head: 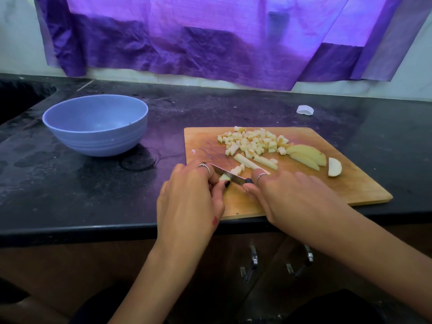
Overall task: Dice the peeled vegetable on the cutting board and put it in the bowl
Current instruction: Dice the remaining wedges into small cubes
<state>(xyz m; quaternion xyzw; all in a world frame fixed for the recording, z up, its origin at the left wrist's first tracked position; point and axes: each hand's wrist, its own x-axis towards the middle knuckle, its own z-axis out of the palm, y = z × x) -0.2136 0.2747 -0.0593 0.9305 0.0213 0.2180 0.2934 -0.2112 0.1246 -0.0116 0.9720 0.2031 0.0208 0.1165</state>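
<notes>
On the cutting board point(350, 183), the right hand point(287, 195) grips the knife point(228, 174) while the left hand point(189, 197) pinches a vegetable strip point(225, 177).

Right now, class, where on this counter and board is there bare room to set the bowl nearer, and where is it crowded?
Free: the dark counter between the blue bowl and the cutting board; the board's near right corner. Crowded: the board's far half with diced pieces and slices; its near left, where both hands work the knife.

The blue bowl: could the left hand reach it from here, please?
Probably yes: the blue bowl sits left of the left hand, with only bare countertop between, though it must first release the vegetable piece.
</notes>
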